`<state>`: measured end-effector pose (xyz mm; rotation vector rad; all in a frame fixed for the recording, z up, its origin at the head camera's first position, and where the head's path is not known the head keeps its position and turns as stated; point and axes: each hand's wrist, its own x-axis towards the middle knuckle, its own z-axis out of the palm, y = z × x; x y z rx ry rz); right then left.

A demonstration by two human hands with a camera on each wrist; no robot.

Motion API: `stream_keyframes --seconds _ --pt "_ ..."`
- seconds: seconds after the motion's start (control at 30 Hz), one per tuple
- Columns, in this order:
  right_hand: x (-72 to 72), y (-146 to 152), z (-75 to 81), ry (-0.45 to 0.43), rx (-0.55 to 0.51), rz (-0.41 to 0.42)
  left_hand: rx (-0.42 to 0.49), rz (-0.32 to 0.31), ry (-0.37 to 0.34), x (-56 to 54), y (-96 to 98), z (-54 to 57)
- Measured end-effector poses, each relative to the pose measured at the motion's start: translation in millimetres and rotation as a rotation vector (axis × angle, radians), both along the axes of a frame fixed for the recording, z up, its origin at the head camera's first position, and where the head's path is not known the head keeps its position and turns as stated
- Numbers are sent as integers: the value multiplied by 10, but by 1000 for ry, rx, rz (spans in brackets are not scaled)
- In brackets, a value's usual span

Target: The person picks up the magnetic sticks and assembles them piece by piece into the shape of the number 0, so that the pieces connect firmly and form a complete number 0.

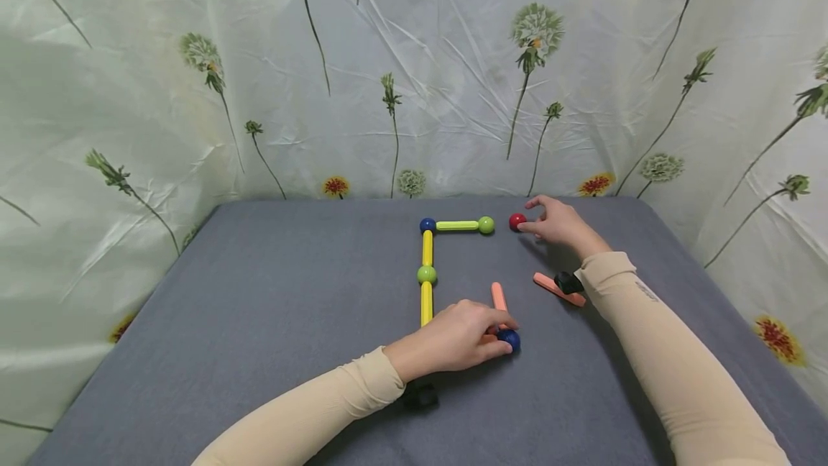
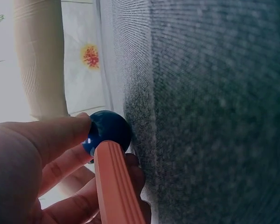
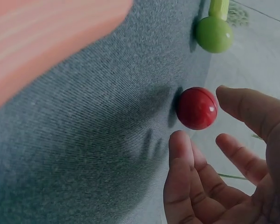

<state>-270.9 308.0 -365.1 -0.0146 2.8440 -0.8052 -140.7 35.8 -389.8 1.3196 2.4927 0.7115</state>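
My left hand (image 1: 456,336) pinches a blue ball (image 1: 509,340) low over the grey cloth. In the left wrist view, thumb and fingers grip this blue ball (image 2: 109,128), and one end of a salmon-pink ridged rod (image 2: 114,177) meets it. From the head view, part of that rod (image 1: 498,295) is hidden by the fingers. Farther back, my right hand (image 1: 559,225) reaches around a red ball (image 1: 517,221) with fingers spread. The right wrist view has the red ball (image 3: 197,108) on the cloth between thumb and fingertips, with small gaps visible.
A joined chain runs from a green ball (image 1: 486,225) along a lime rod (image 1: 457,226) to another blue ball (image 1: 428,224), then down yellow rods (image 1: 427,249) through a second green ball (image 1: 426,275). Another salmon rod (image 1: 558,289) lies under the right wrist. Floral fabric hangs behind.
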Motion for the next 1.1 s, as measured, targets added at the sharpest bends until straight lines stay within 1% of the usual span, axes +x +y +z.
stream_keyframes --seconds 0.3,0.47,0.57,0.8,0.97,1.1 --pt "-88 -63 -49 -8 29 0 -3 7 6 -3 -1 -13" --pt "-118 -99 -73 4 60 2 -7 7 12 3 -13 -11" --pt "-120 -118 -68 8 72 2 -7 6 13 -2 -16 -12" --pt "-108 -123 -42 -12 59 -15 5 0 13 -14 -15 -20" --pt "-104 -99 -46 -27 60 -7 9 -1 17 -9 -24 -17" --pt "-89 -63 -52 -42 58 18 4 0 13 -7 -16 -18"
